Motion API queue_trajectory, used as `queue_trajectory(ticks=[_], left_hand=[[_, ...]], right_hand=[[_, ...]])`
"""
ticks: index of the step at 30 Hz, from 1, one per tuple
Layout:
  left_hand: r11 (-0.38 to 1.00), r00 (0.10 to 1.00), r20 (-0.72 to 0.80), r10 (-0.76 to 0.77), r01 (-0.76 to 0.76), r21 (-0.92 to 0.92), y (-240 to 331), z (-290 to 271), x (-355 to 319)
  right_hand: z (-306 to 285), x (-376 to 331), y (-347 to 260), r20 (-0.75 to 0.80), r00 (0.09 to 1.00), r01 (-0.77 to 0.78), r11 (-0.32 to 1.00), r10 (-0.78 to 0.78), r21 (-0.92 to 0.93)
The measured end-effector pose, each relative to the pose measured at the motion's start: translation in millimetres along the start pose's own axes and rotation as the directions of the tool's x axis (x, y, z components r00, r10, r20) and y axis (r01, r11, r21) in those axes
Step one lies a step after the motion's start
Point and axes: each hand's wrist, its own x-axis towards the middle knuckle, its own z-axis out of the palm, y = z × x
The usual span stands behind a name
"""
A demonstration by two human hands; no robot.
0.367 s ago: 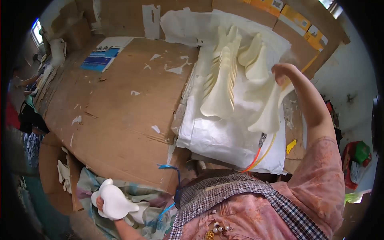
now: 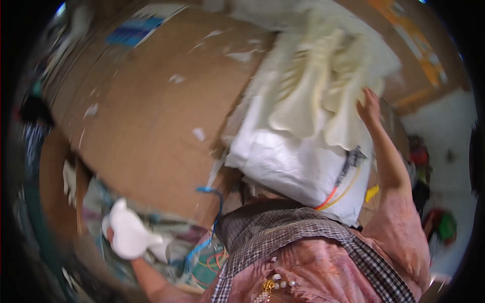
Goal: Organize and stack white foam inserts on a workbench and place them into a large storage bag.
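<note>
My left hand (image 2: 109,234) is wrapped round a puffy white piece that looks like a rubber glove (image 2: 129,231), at the lower left; most of the fingers are behind it. On the right, my right hand (image 2: 371,105) reaches out with its thumb apart from its fingers. It is beside a row of overlapping cream rubber gloves (image 2: 346,123), and blur hides whether it touches them. A longer row of cream gloves (image 2: 301,108) lies just to the left. Both rows rest on a white sheet (image 2: 283,156), their flared cuffs toward me.
An air-gun-like nozzle (image 2: 352,160) on orange and yellow hoses (image 2: 331,198) lies at the sheet's near right. Brown cardboard (image 2: 146,116) covers the table's left part. White gloves (image 2: 69,184) are in a box at far left. Blue string (image 2: 221,202) hangs by my apron.
The whole view has shifted and blurred. My right hand has gone from curled at a glove's far end to extended fingers beside the right row. My left hand still holds the white glove.
</note>
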Motion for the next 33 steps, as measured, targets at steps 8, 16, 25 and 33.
queue_trajectory(ticks=[8,16,25,33], left_hand=[[0.965,0.707,-0.667,-0.236,0.25,-0.076,-139.8,228.5,38.1],[0.821,0.521,-0.636,-0.57,0.391,-0.416,-134.3,239.4,28.3],[0.729,0.483,-0.6,-0.638,0.13,-0.672,-158.9,270.3,-19.0],[0.625,0.461,-0.636,-0.619,-0.201,-0.754,-213.1,207.1,-66.1]], right_hand=[[-30.1,-141.6,-366.9,0.348,0.737,-0.023,0.492,-0.58,0.87],[-38.9,-285.3,-678.8,0.225,0.414,-0.135,0.185,-0.882,0.974],[-40.3,-338.5,-738.2,0.436,0.27,-0.161,0.406,-0.858,0.899],[-133.6,-325.7,-743.1,-0.007,0.533,0.038,0.016,-0.846,0.999]])
